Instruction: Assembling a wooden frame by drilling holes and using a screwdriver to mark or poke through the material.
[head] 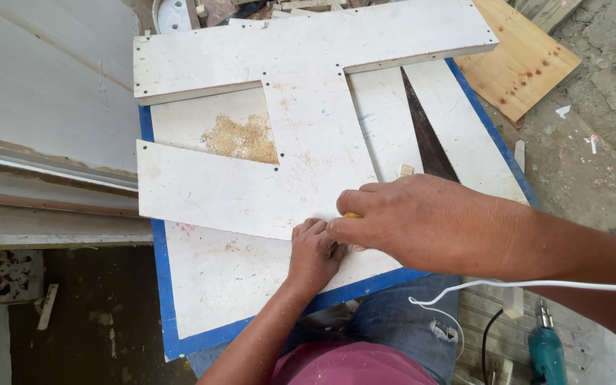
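White board (251,192) under both hands, left hand (314,253) fingers curled against its edge, right hand (408,217) fingers pinching small yellow object (351,214)

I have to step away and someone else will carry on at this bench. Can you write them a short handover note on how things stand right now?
Left hand: fist pressed on the lower edge of the white cut-out board with screw holes, steadying it.
Right hand: closed on a small yellow object, mostly hidden, at that same edge.
The board lies flat on the blue-edged white worktop. A handsaw blade lies under the board, and sawdust sits in its cut-out opening.
Done: board cut to shape, holes along its edges.
Left: whatever is being worked at the lower edge; no result visible yet.
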